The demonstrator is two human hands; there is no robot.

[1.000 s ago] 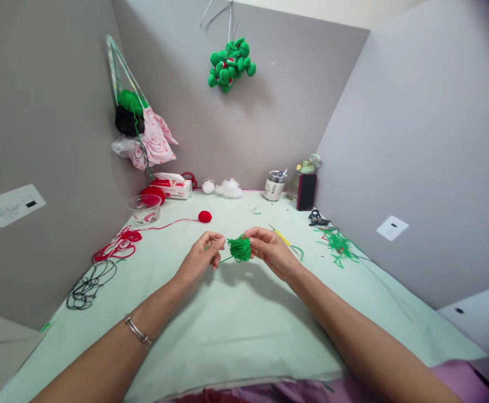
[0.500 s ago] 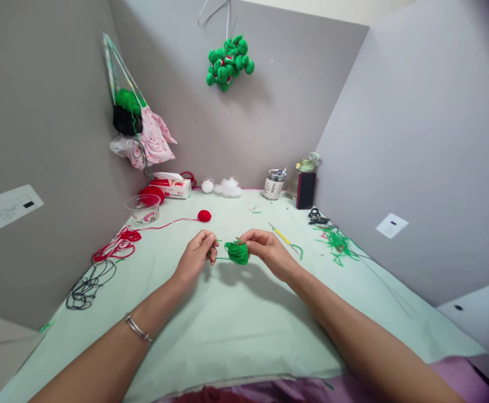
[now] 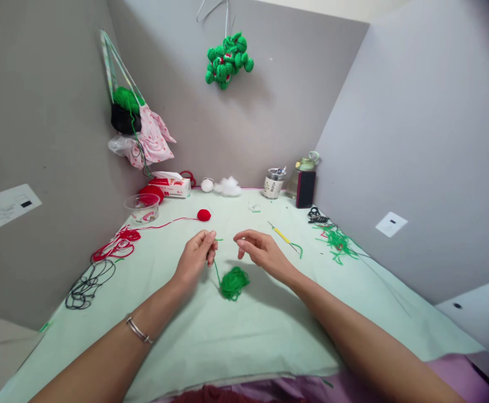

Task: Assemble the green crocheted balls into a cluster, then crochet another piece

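Note:
My left hand (image 3: 197,254) is closed in a pinch on a green yarn strand, with a short end poking out to the right of the fingertips. From this hand the strand (image 3: 216,272) runs down to a loose green yarn bundle (image 3: 234,283), which is on or just above the pale cloth between my hands. My right hand (image 3: 261,252) hovers up and to the right of the bundle, its fingers curved and apart, holding nothing. A yellow-handled crochet hook (image 3: 281,234) lies beyond my right hand.
Red yarn (image 3: 121,244) and black cord (image 3: 89,285) lie at the left. Green scraps (image 3: 340,242) and black scissors (image 3: 316,216) are at the right. Along the back stand a tissue box (image 3: 176,188), a pen tin (image 3: 273,184) and a phone (image 3: 305,189).
My right hand has let go of the green yarn bundle, which has dropped down toward the cloth. The strand from my left hand now slants downward. My left hand stays in place.

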